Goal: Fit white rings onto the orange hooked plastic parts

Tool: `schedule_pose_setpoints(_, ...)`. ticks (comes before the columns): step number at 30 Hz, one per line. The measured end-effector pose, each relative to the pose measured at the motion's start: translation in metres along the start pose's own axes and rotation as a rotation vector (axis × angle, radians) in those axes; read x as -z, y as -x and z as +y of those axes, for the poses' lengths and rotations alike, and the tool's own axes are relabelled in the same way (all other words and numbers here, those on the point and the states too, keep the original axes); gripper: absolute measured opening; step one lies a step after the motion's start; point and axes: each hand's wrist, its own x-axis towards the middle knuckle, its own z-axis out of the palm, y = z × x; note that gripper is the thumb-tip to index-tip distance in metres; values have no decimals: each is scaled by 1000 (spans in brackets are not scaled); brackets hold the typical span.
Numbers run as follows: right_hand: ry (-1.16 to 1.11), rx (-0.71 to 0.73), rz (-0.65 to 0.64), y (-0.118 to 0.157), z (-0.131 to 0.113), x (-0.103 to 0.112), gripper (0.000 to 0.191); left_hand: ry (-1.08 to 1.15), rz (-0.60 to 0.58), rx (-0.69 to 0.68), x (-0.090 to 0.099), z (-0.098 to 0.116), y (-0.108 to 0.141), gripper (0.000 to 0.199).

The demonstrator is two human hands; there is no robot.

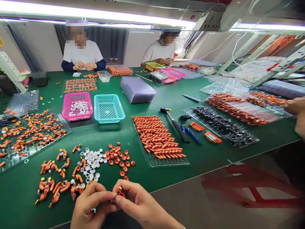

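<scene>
Both my hands meet at the table's near edge around a small orange earbud shell (120,192) with a gold-coloured tab on it. My right hand (140,202) pinches this shell between thumb and fingers. My left hand (94,202) is closed, its fingertips pressed to the shell's other side; a bit of white shows under its curled fingers. Just beyond lie loose white round discs (92,160), and to their right orange cup-shaped caps (120,156). Orange earbud shells with gold tabs (56,187) are scattered to the left. My fingers hide much of the held piece.
A tray of orange stems (159,136), a hammer (175,124) and a tray of black parts (221,124) lie right. Pink (77,117) and turquoise baskets (109,119) stand ahead. Two people sit opposite; another person's hand (296,108) is at right.
</scene>
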Motion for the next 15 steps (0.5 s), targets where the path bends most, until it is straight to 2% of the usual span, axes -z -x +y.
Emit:
schedule_pose_setpoints(4, -155, 3, 36, -3, 11, -10, 50, 51, 14, -10, -2, 0, 4, 26)
schedule_pose_setpoints(10, -290, 29, 215, -7, 31, -25, 54, 203, 85, 218, -7, -1, 3, 13)
schedule_pose_setpoints(12, -349, 19, 206, -8, 33, -24, 51, 275, 67, 279, -7, -4, 2, 10)
schedule_pose_setpoints(15, -446, -6, 103, -9, 31, -16, 43, 410, 59, 379, -7, -9, 2, 13)
